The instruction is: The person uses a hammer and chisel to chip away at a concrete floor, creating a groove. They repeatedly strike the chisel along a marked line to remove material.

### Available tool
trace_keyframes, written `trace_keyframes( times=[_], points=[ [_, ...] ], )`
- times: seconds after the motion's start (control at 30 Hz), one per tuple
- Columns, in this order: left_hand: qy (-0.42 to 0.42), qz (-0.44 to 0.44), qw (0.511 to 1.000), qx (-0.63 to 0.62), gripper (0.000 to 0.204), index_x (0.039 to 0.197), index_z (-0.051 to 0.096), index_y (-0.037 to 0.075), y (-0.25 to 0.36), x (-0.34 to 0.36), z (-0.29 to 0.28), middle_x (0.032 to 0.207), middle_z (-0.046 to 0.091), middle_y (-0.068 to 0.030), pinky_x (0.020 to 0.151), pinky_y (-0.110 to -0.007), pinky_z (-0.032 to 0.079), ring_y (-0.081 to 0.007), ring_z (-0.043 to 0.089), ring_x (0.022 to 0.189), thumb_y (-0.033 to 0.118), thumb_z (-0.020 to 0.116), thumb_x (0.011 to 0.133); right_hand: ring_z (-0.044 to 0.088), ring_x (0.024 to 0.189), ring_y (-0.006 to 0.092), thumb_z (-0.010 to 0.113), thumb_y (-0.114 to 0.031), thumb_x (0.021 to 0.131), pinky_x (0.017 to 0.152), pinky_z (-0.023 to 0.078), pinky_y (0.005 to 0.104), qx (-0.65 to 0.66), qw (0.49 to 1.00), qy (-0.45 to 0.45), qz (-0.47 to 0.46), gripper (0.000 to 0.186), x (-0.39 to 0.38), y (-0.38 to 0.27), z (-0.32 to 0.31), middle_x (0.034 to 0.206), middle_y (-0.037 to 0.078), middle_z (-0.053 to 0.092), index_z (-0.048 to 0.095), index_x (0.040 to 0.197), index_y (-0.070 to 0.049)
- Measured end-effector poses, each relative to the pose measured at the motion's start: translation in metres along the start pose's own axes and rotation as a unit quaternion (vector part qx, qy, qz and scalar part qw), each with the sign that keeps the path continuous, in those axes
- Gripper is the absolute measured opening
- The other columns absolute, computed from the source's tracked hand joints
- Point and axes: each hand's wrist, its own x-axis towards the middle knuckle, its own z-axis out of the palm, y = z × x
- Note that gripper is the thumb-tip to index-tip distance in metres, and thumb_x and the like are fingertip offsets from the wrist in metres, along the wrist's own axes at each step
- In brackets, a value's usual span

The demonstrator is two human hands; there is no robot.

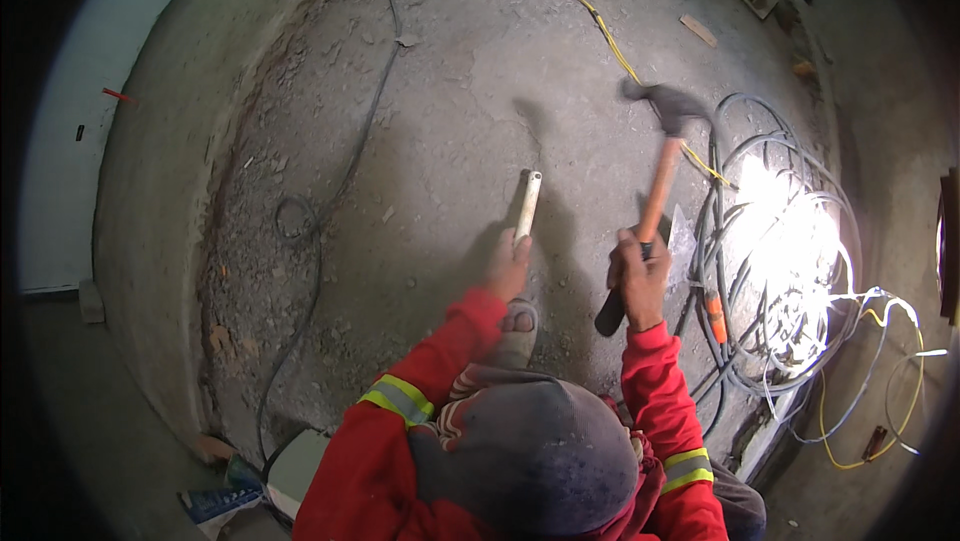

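Observation:
My right hand (640, 276) is wrapped round the black grip of a claw hammer (657, 186), which has an orange shaft. The hammer is raised, its dark head toward the far side and a little blurred. Closed round a short cream-coloured rod (529, 203) with a hole in its end is my left hand (510, 266). The rod points away from me, and its lower part is hidden by the hand. Rod and hammer are apart. Just below my left hand shows a sandalled foot (517, 336) on the rough grey floor (450, 141).
Coiled grey cables (715, 231) lie at the right beside a glaring light (785, 251). A yellow cord (590, 11) crosses the far floor; a dark cable (365, 146) runs down the left. Rubble (245, 241) lines the left wall (165, 191). A wood scrap (698, 30) lies far right.

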Motion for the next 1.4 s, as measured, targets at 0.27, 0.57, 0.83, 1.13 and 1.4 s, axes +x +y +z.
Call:
trace_keyframes(
  times=[0.27,0.57,0.83,1.13,1.4],
  points=[
    [0.053,0.051,0.991,0.112,0.039,0.122,0.046,0.004,-0.016,0.008,0.003,0.089,0.062,-0.0183,0.074,-0.043,0.046,-0.0326,0.061,0.081,0.032,0.045,0.096,0.045,0.041,0.0097,0.054,-0.013,0.089,0.038,0.038,0.0258,-0.126,0.991,-0.028,0.037,0.018,-0.011,0.076,0.026,0.054,0.001,0.046,0.048,0.074,-0.005],
    [0.049,0.05,0.99,0.118,0.043,0.124,0.044,0.0,-0.013,0.007,0.002,0.102,0.06,-0.0261,0.081,-0.046,0.044,-0.041,0.059,0.094,0.032,0.045,0.095,0.044,0.041,0.0098,0.055,-0.013,0.089,0.038,0.038,0.0251,0.091,0.995,0.025,0.045,0.016,0.002,0.026,-0.002,0.055,0.001,0.048,0.048,0.077,-0.005],
    [0.107,0.166,0.965,0.172,0.033,0.118,0.046,0.008,-0.036,0.012,0.004,0.07,0.053,-0.006,0.044,-0.033,0.042,-0.0139,0.049,0.049,0.032,0.045,0.095,0.044,0.039,0.0107,0.059,-0.016,0.086,0.037,0.038,0.0263,-0.18,0.974,-0.083,0.112,0.018,-0.007,0.091,0.012,0.054,0.001,0.047,0.05,0.077,-0.004],
    [0.069,0.113,0.988,0.077,0.032,0.12,0.045,0.011,-0.034,-0.004,0.014,0.068,0.05,-0.0016,0.047,-0.03,0.041,-0.0098,0.047,0.053,0.033,0.045,0.096,0.047,0.044,0.0091,0.057,-0.013,0.088,0.04,0.038,0.0242,0.011,1.0,0.016,0.009,0.015,-0.008,-0.001,-0.01,0.058,0.001,0.05,0.052,0.078,-0.003],
    [0.001,-0.036,0.996,-0.076,0.026,0.116,0.043,0.016,-0.002,-0.022,0.001,0.067,0.043,0.0043,0.037,-0.021,0.032,-0.0047,0.035,0.046,0.034,0.044,0.097,0.05,0.049,0.0079,0.058,-0.014,0.086,0.047,0.04,0.0247,-0.297,0.954,-0.044,-0.008,0.017,-0.022,0.073,0.019,0.057,0.001,0.052,0.054,0.077,-0.001]
  ],
)
